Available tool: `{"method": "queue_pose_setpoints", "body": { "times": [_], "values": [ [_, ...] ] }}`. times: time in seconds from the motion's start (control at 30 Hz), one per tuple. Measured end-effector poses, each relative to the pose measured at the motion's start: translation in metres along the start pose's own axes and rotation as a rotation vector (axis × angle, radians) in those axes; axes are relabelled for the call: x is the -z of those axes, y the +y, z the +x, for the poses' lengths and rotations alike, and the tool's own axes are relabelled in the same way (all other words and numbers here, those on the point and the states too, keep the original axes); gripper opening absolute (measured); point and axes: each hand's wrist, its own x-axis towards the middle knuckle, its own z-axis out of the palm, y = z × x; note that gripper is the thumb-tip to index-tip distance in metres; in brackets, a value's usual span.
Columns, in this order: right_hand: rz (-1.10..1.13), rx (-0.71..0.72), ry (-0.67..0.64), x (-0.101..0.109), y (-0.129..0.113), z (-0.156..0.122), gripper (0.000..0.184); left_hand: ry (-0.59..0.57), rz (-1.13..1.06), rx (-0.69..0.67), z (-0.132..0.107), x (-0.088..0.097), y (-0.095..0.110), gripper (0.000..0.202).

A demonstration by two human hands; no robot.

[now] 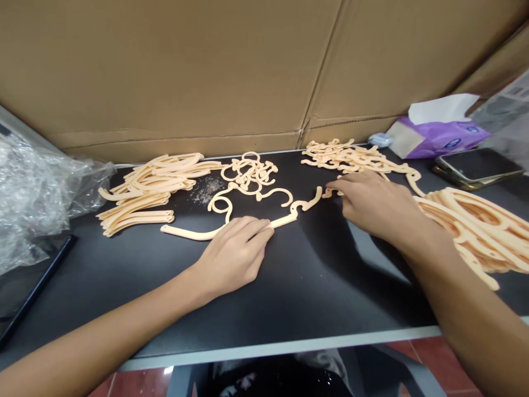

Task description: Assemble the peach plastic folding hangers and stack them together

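My left hand [236, 255] lies on a long peach plastic hanger piece [185, 232] on the black table [306, 286], fingers curled over its bar. My right hand [372, 203] reaches toward a small peach plastic part [329, 193] at its fingertips; fingers are together on it. A curved hook end [308, 203] lies between the two hands. Loose hooks [250, 172] sit in a heap just beyond the left hand.
A stack of curved hanger arms [152, 187] lies at the left, small parts [351, 157] at the back right, a big pile of hanger pieces [479, 223] at the right. A plastic bag [37, 193], tissue pack [438, 135], phone [475, 165] and cardboard wall [248, 71] surround the table.
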Motion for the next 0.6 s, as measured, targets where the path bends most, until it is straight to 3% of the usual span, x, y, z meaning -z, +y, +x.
{"method": "queue_pose_setpoints", "body": {
  "times": [0.2,0.37,0.5,0.6],
  "values": [
    [-0.071,0.069,-0.025,-0.010,-0.003,0.004,0.042,-0.009,-0.020,-0.017,0.001,0.002,0.000,0.023],
    [-0.078,-0.006,0.026,-0.005,-0.004,0.004,0.033,-0.020,-0.022,-0.016,0.002,0.003,-0.001,0.023],
    [0.064,-0.106,0.263,0.005,-0.011,0.002,0.024,-0.012,-0.035,-0.030,0.003,0.003,0.000,0.022],
    [0.350,-0.045,0.492,0.011,-0.023,-0.003,0.015,0.004,-0.071,-0.070,0.004,0.004,0.002,0.023]
  ]
}}
